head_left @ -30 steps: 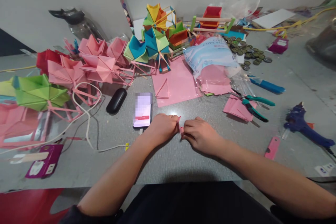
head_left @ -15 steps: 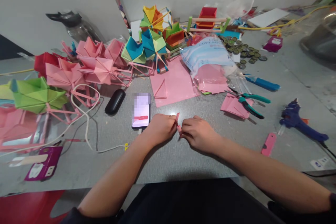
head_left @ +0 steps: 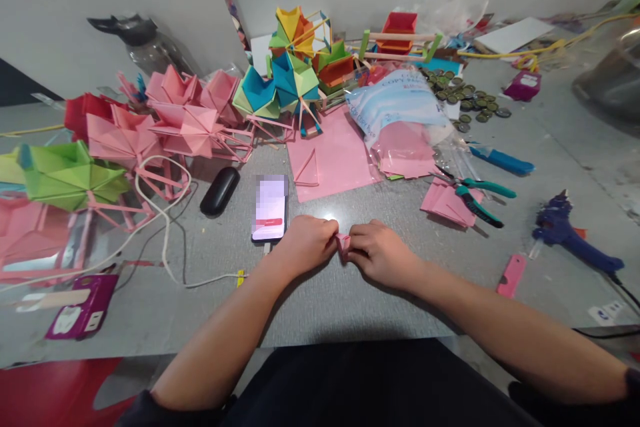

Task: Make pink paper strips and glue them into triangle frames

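A small folded piece of pink paper (head_left: 343, 244) is pinched between my two hands over the middle of the grey table. My left hand (head_left: 311, 240) has its fingers closed on the paper's left side. From the right, my right hand (head_left: 379, 252) grips the same piece, its fingers curled. A lit phone (head_left: 270, 208) with a white cable lies just left of my left hand. Beyond my hands is a large pink sheet (head_left: 333, 157) with a thin folded pink strip (head_left: 307, 170) on it.
Pink paper models (head_left: 185, 123) and a green one (head_left: 75, 177) fill the left side. A black case (head_left: 220, 192) lies near the phone. To the right are pliers (head_left: 480, 203), a blue glue gun (head_left: 570, 233), a pink cutter (head_left: 511, 275) and a plastic paper bag (head_left: 400, 107).
The pink paper's ends, apart and sticking up between my fingers before, now look brought together into one folded piece. My hands have barely moved.
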The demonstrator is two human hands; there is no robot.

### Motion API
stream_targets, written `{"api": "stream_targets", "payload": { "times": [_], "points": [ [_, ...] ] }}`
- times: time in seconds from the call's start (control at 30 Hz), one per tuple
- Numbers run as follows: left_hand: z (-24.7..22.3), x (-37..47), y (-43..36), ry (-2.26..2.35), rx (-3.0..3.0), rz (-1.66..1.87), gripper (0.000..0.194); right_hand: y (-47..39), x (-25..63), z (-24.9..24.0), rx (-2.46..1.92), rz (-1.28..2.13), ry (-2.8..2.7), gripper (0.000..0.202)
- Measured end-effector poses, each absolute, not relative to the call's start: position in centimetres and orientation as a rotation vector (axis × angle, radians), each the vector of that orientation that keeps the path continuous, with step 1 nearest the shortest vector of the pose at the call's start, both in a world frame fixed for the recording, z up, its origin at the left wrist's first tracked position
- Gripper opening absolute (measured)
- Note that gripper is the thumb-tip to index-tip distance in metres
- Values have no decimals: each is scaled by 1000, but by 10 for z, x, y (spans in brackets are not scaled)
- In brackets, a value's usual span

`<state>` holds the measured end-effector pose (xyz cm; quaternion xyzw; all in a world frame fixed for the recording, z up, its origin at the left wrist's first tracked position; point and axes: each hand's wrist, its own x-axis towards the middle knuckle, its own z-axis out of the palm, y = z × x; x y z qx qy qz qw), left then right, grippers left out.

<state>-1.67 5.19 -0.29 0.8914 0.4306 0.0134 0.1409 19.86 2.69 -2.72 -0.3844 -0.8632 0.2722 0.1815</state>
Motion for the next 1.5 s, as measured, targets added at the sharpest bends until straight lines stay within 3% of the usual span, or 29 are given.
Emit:
{"api": "stream_targets", "payload": {
  "times": [0.33, 0.5, 0.7, 0.9, 1.13, 1.5],
  "points": [
    [-3, -17, 52, 1244, 2599, 24, 23, 28, 199, -26, -1100, 810, -2440, 19],
    [-5, -17, 52, 1246, 2501, 203, 23, 30, 204, -26, -1019, 833, -2421, 22],
    [2, -14, 45, 1224, 1933, 685, 15, 35, 211, -10, -1001, 1185, -2017, 17],
    [2, -4, 37, 1016, 1331, 935, 17, 31, 212, -3, -918, 1395, -1732, 10],
    [2, -2, 33, 964, 1027, 1047, 24, 26, 212, -7, -895, 1527, -1593, 24],
    [-1, 2, 30, 868, 889, 1073, 33, 21, 209, -8, -889, 1315, -1641, 21]
  ]
}}
